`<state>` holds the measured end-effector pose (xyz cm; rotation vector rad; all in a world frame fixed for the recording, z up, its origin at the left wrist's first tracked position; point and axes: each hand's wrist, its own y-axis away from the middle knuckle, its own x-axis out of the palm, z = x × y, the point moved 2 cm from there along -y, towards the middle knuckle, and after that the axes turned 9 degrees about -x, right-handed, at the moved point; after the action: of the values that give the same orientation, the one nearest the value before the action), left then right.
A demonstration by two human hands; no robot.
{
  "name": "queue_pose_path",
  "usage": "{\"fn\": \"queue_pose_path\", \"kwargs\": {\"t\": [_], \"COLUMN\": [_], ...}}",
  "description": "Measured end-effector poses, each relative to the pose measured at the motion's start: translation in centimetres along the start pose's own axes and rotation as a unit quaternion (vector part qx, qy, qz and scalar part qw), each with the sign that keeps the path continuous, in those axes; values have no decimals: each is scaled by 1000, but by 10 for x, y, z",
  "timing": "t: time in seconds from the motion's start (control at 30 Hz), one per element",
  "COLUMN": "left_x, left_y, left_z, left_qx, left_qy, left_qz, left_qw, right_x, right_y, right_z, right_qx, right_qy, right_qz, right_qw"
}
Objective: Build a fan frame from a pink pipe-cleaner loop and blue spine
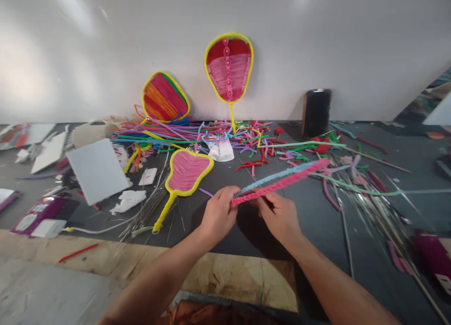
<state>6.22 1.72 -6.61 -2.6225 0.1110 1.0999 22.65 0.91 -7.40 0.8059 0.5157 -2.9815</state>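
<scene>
My left hand (219, 215) is closed on the near end of a long twisted pink pipe-cleaner strand (292, 180). A light blue twisted strand (273, 174) runs alongside it, and the two meet again at the far right tip. Just under the pink strand, my right hand (280, 219) is closed with thumb and fingers pinched at it; the fingertips are partly hidden. Left of my hands lies a small fan shape (190, 171) of pink pipe cleaners with a yellow rim and handle.
Two larger yellow-rimmed fans, one pink and red (230, 71), one orange and red (165, 97), lean on the white wall. A phone (316, 112) stands upright there. Loose pipe cleaners (169, 130), a white card (97, 171) and bare wires (373, 203) litter the dark table.
</scene>
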Motion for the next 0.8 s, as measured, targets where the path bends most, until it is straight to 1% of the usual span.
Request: {"fn": "queue_pose_path", "kwargs": {"t": [0.1, 0.17, 0.23, 0.3, 0.37, 0.43, 0.5, 0.57, 0.63, 0.7, 0.8], "left_x": [1, 2, 2, 3, 3, 4, 4, 4, 2, 1, 1], "left_y": [0, 0, 1, 1, 1, 1, 1, 1, 0, -2, -4], "left_z": [5, 4, 3, 2, 2, 2, 2, 1, 0, -2, -3], "left_qx": [-108, -152, -183, -199, -207, -213, -221, -228, -232, -237, -253], "left_qy": [62, 106, 143, 168, 181, 193, 211, 233, 255, 278, 320], "left_qz": [6, 10, 8, 1, -4, -7, -6, -8, -10, -10, -2], "left_qw": [992, 983, 973, 966, 962, 958, 952, 945, 939, 931, 913], "right_x": [-2, -2, -2, -2, -1, 0, 2, 4, 6, 7, 7], "right_y": [0, -1, -2, -4, -5, -7, -8, -8, -8, -8, -8], "right_z": [2, 2, 2, 2, 1, -2, -5, -8, -9, -9, -7], "right_qx": [-19, -17, 9, 61, 121, 170, 202, 222, 235, 240, 231], "right_qy": [-5, -20, -51, -92, -150, -220, -290, -344, -377, -392, -385], "right_qz": [-33, -47, -63, -84, -96, -103, -106, -104, -89, -70, -55], "right_qw": [999, 999, 997, 990, 977, 955, 930, 906, 891, 885, 892]}}
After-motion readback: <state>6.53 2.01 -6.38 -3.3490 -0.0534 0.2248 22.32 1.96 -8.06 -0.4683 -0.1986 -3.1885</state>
